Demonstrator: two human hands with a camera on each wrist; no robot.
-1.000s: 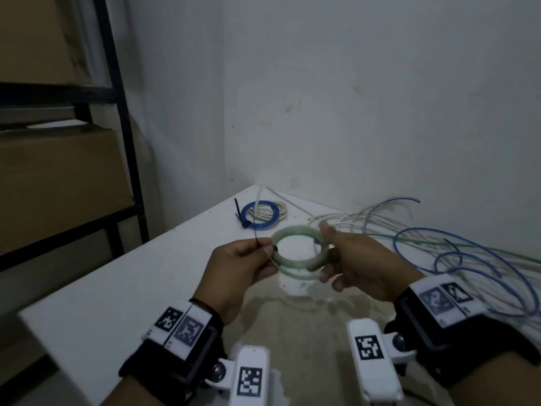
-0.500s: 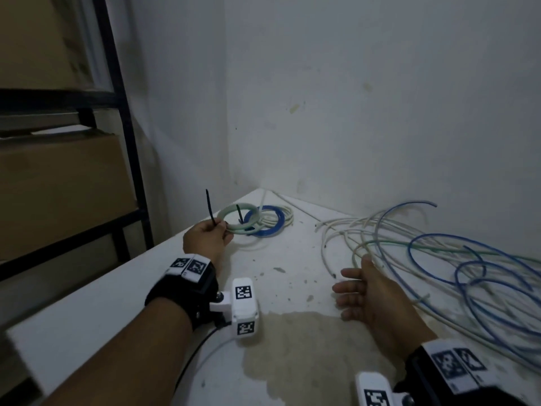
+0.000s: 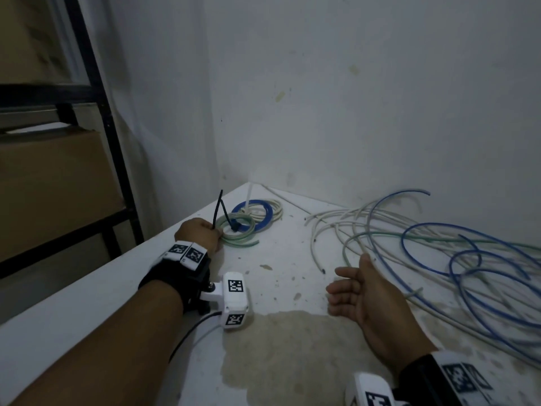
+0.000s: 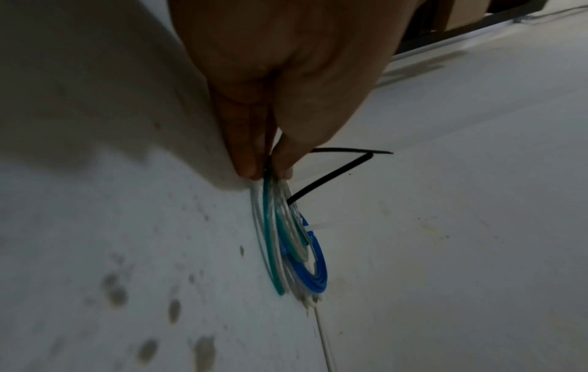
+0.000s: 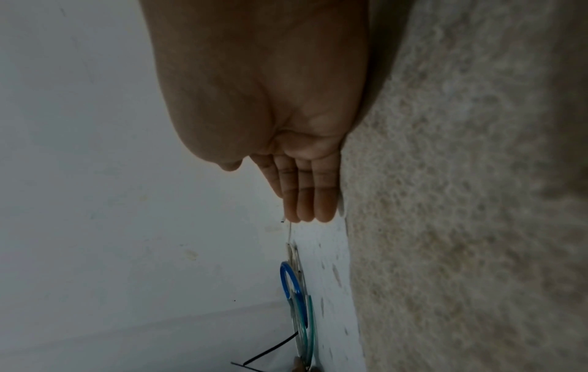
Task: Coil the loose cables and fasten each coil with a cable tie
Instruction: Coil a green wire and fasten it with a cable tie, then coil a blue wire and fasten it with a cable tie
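A green-and-white cable coil lies on the white table near its far corner, partly over a blue coil. Black cable tie tails stick up from the green coil. My left hand pinches the near rim of the green coil between thumb and fingers, with one tie tail beside them. My right hand rests edge-down on the table, fingers straight and together, holding nothing. A tangle of loose blue, white and green cables lies to its right.
White walls meet behind the table's far corner. A black metal shelf frame with cardboard boxes stands to the left of the table. A brownish stain marks the near tabletop between my arms.
One second ago both hands held the green coil in the air. My left hand carried it to the far corner and laid it by the blue coil; my right hand let go and dropped to the table.
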